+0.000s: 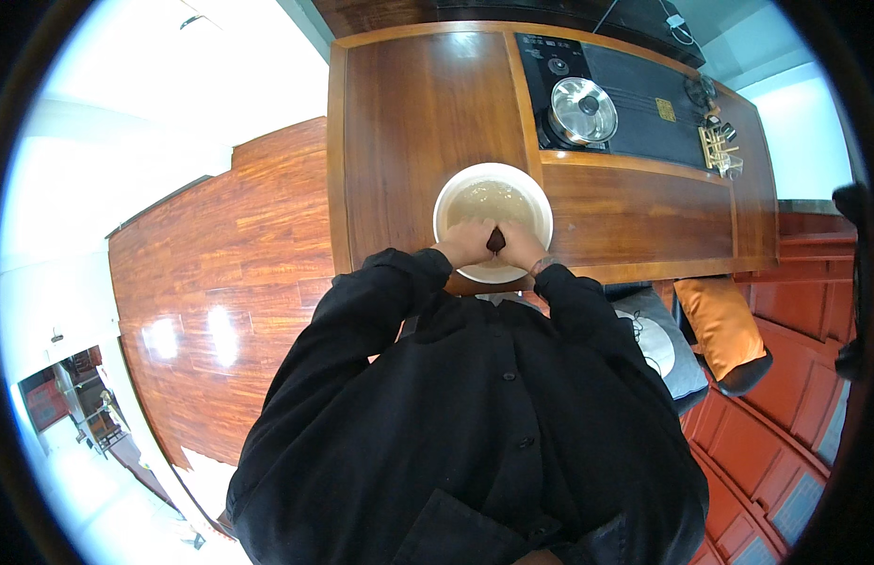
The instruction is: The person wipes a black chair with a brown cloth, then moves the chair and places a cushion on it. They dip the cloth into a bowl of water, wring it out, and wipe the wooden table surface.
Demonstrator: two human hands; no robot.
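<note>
Before me a round white basin (544,205) stands near the front edge of the wooden table. Cloudy water (495,199) with a few bubbles lies in it. My left hand (470,241) and my right hand (519,243) meet over the front part of the basin. Between them they grip a small dark reddish-brown object (495,240), with fingers curled round its sides. Its top end shows, but what it is cannot be made out. Both forearms reach in over the front rim in black sleeves.
Further back on the wooden table (423,106), a lidded steel pot (582,113) sits on a black cooktop (558,65) beside a dark tea tray (649,106). A wooden rack with cups (719,147) stands at the far right. Seats with a grey cushion (663,346) and orange cushion (721,325) are at my right.
</note>
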